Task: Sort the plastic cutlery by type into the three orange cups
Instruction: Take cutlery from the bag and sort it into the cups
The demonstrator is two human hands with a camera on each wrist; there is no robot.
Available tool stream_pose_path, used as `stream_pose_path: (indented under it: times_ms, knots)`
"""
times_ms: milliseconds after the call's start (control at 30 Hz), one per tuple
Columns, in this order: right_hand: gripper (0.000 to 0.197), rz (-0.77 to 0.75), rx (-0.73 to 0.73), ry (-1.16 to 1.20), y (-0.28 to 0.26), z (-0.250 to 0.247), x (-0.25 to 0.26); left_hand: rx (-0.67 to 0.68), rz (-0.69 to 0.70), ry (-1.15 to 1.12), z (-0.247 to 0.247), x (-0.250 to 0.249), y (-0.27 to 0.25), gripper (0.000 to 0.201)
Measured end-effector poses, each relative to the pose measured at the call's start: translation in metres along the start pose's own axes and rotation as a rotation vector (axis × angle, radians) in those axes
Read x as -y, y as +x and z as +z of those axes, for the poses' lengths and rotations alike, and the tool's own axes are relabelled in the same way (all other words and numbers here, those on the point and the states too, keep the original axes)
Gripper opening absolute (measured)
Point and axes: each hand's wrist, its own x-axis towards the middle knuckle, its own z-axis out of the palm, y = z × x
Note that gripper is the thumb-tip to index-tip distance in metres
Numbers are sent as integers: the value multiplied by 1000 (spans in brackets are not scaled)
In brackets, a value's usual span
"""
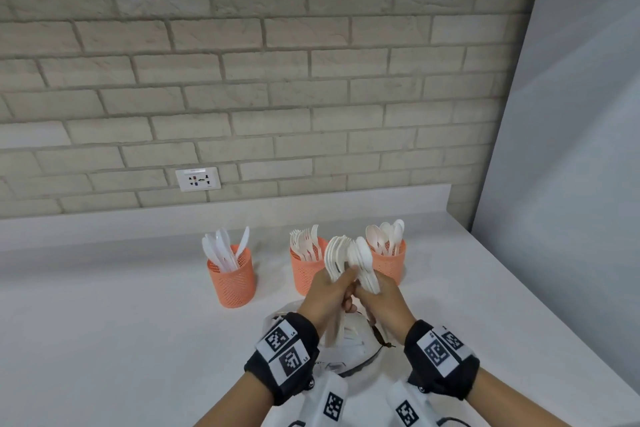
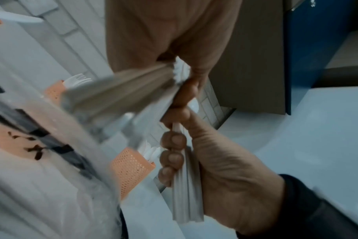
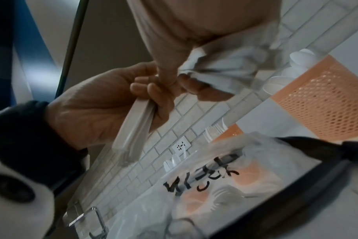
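So we've got both hands up over the near middle of the table (image 1: 104,340), each wrapped around its own bunch of white cutlery. The left hand (image 1: 327,295) has its fingers (image 2: 171,157) curled tight round a stack of handles, and those look like the forks (image 1: 336,253) fanned out on top. The right hand (image 1: 382,295) is curled round a second stack, the spoons (image 1: 363,255), and the two hands are touching where the bunches meet. The three cups sit further back: knife cup (image 1: 233,279) on the left, fork cup (image 1: 304,269) in the middle, spoon cup (image 1: 389,264) on the right, all already holding their types. There's a clear bag (image 3: 225,186) lying right under our hands too. What could go wrong, we reckon: the bunches are pressed together, so pulling them apart could drag a stray fork into the spoon stack and it lands in the wrong cup. Those slick handles could also slip out of a fat bunch and scatter. And the mesh cups look light, so jamming a whole handful in at an angle could tip one over.
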Motion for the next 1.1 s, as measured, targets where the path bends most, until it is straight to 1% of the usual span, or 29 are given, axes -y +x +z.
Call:
stream_pose_path:
  times_ms: [67,100,133,200,267,400,467,533,600,700,800,867,1000,1033,1100]
  knots:
    - [21,69,-33,30,4,-10,0,93,-16,63,0,-4,4,18]
    - [26,94,-46,29,6,-15,1,110,-25,84,-2,-7,8,15]
    - [30,104,-60,18,8,-19,2,100,-28,98,-5,-9,14,15]
    - [34,121,-103,-10,14,-28,4,5,-12,94,-15,-15,29,18]
    - [33,140,-164,29,23,-38,5,-134,30,38,-26,-23,47,19]
    - [29,147,-268,186,43,-57,10,-392,136,-100,-45,-44,83,39]
    - [27,136,-293,224,52,-63,10,-476,212,-94,-51,-52,99,44]
    - [21,127,-313,246,60,-68,9,-522,260,-76,-55,-53,114,45]
    - [20,127,-346,279,66,-71,6,-544,267,-63,-57,-47,127,44]
    - [29,120,-401,315,73,-75,-1,-549,253,-24,-56,-32,143,43]
    - [34,106,-436,313,77,-78,-5,-526,213,-1,-53,-15,153,39]
    - [36,97,-463,298,82,-82,-8,-490,191,-4,-50,-4,157,33]
    - [39,85,-499,296,93,-87,-15,-444,168,65,-46,7,161,14]
    - [39,81,-506,299,97,-87,-17,-438,164,74,-47,10,162,15]
    - [39,74,-519,309,104,-86,-19,-437,180,101,-48,15,165,25]
